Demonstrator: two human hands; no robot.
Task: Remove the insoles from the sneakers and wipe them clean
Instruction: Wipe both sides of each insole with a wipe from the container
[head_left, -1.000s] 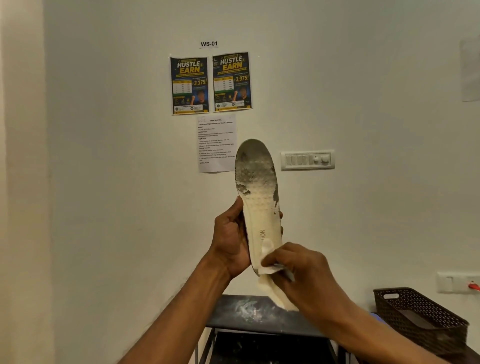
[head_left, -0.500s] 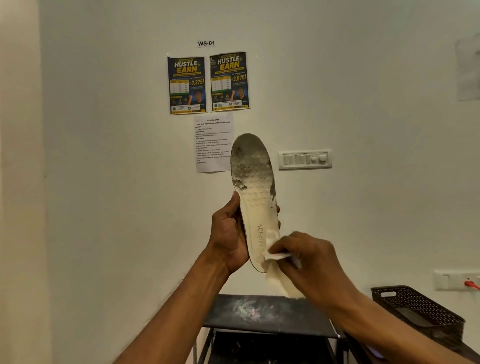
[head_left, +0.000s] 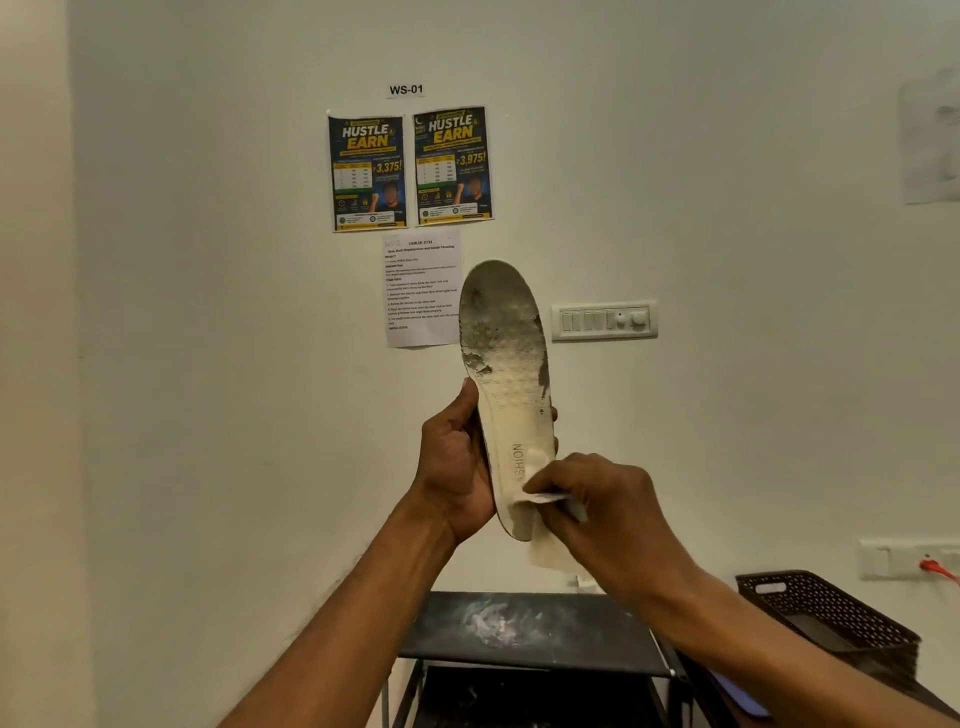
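Currently left hand (head_left: 457, 467) grips insole (head_left: 506, 395) upright at mid-length, steadying it; right hand (head_left: 608, 514) pinches wipe (head_left: 545, 499) against heel end. Toe above both hands looks grimy, unwiped.

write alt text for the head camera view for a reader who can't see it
A person's left hand holds a dirty white insole upright before a pale wall while the right hand pinches a white wipe against its heel end. Grey grime covers the toe end; posters hang behind, a dark rack and basket below.
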